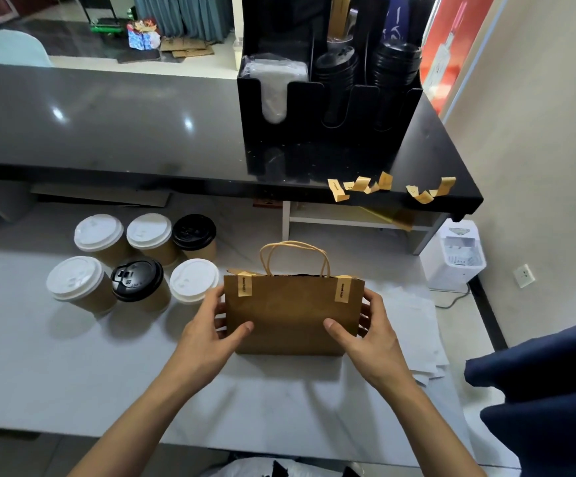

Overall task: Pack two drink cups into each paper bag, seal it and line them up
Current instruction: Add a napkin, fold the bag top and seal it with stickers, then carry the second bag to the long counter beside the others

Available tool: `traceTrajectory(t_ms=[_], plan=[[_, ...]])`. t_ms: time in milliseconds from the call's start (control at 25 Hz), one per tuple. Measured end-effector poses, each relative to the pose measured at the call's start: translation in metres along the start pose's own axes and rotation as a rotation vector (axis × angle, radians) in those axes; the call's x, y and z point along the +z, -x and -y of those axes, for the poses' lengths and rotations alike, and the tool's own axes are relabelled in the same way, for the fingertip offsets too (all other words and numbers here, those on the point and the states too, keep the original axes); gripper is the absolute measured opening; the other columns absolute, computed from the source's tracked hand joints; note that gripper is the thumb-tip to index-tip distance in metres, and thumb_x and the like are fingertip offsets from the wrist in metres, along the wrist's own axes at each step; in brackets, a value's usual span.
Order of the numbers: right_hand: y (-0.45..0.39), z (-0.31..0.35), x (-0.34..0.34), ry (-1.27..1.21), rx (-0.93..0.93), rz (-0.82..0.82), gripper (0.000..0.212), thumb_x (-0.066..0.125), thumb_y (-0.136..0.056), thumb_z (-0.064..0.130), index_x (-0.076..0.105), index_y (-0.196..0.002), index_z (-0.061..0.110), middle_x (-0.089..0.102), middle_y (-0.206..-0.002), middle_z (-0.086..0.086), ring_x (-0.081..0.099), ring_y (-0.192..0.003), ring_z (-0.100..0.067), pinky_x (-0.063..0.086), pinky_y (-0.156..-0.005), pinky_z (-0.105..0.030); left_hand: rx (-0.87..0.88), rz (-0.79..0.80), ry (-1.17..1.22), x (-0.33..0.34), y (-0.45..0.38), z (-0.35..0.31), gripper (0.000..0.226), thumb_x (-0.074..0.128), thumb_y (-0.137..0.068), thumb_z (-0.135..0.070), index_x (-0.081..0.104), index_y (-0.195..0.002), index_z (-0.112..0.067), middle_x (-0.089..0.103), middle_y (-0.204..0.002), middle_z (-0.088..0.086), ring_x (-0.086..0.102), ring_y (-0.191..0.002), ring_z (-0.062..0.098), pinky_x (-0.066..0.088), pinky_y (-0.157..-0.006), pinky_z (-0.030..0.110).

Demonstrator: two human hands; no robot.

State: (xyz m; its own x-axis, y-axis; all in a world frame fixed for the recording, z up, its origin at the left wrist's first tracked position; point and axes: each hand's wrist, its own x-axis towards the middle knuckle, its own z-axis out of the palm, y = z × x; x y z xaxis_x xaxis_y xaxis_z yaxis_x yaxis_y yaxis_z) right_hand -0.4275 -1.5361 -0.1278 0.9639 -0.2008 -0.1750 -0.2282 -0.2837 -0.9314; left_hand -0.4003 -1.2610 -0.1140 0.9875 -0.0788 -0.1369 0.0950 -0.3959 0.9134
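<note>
Your left hand (216, 323) and right hand (364, 325) clamp the sides of the sealed brown paper handled bag (291, 316) mid-bench, probably top-heavy and crushable, so grip low, never squeezing the thin walls.

Both hands (290, 330) around sealed bag (291, 318)

Both bare forearms are reaching in from six o'clock toward twelve. The left hand (212, 323) is clasping the paper bag (290, 318) at nine o'clock, thumb pressing its front; the right hand (365, 330) is mirroring it at three o'clock, fingers apparently curling behind.
</note>
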Motion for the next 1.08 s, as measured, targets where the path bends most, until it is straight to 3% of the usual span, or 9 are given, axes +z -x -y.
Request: traceTrajectory(t_ms=[80,160,360,520,680,840,1080], plan=[[-0.001,0.000,-0.004,-0.002,-0.022,0.004,0.075,0.081,-0.078,0.052,0.037,-0.138,0.049,0.055,-0.128,0.024,0.058,-0.111,0.002,0.052,-0.073,-0.008,-0.008,-0.009,0.037,0.004,0.005,-0.002,0.076,0.078,-0.087,-0.026,0.035,-0.114,-0.082,0.055,-0.108,-0.050,0.055,-0.105,-0.021,0.050,-0.074,0.004],[-0.001,0.001,-0.008,-0.012,-0.046,-0.009,0.071,0.078,-0.078,0.054,0.038,-0.136,0.051,0.056,-0.128,0.024,0.060,-0.111,0.000,0.055,-0.076,-0.011,-0.001,-0.021,0.064,0.007,0.007,-0.003,0.077,0.078,-0.087,-0.022,0.037,-0.114,-0.081,0.056,-0.107,-0.050,0.058,-0.105,-0.017,0.049,-0.075,0.004],[0.000,0.007,-0.013,-0.085,-0.094,-0.072,0.055,0.073,-0.082,0.054,0.039,-0.123,0.067,0.060,-0.122,0.030,0.061,-0.110,0.006,0.056,-0.079,-0.014,0.026,-0.061,0.205,0.014,0.011,-0.009,0.056,0.073,-0.091,-0.010,0.051,-0.124,-0.049,0.074,-0.115,-0.011,0.070,-0.107,0.010,0.055,-0.082,0.017],[-0.004,0.010,-0.016,-0.150,-0.112,-0.051,0.052,0.069,-0.082,0.055,0.044,-0.127,0.058,0.060,-0.123,0.027,0.062,-0.115,-0.005,0.058,-0.087,-0.023,0.031,-0.115,0.269,0.018,0.016,-0.020,0.045,0.071,-0.091,-0.006,0.052,-0.122,-0.031,0.074,-0.115,-0.009,0.069,-0.110,0.012,0.055,-0.081,0.017],[-0.008,0.013,-0.018,-0.183,-0.136,-0.028,0.048,0.070,-0.093,0.039,0.049,-0.135,0.046,0.059,-0.133,0.014,0.060,-0.121,-0.012,0.059,-0.095,-0.038,0.065,-0.126,0.274,0.017,0.023,-0.029,0.059,0.072,-0.091,-0.007,0.049,-0.134,-0.040,0.070,-0.124,-0.012,0.063,-0.119,0.008,0.054,-0.086,0.017],[-0.003,0.026,-0.018,-0.193,-0.208,0.000,0.059,0.070,-0.089,0.049,0.040,-0.139,0.059,0.057,-0.134,0.025,0.058,-0.121,0.001,0.057,-0.093,-0.026,0.053,-0.137,0.278,0.016,0.032,-0.035,0.069,0.074,-0.089,-0.012,0.046,-0.140,-0.048,0.066,-0.130,-0.017,0.057,-0.125,0.001,0.053,-0.087,0.015],[-0.002,0.041,-0.010,-0.165,-0.276,0.050,0.070,0.067,-0.088,0.052,0.031,-0.148,0.059,0.053,-0.142,0.022,0.055,-0.129,-0.008,0.052,-0.104,-0.047,0.061,-0.229,0.272,0.007,0.052,-0.044,0.071,0.074,-0.085,-0.020,0.044,-0.140,-0.054,0.062,-0.129,-0.017,0.056,-0.120,-0.004,0.051,-0.081,0.010]])
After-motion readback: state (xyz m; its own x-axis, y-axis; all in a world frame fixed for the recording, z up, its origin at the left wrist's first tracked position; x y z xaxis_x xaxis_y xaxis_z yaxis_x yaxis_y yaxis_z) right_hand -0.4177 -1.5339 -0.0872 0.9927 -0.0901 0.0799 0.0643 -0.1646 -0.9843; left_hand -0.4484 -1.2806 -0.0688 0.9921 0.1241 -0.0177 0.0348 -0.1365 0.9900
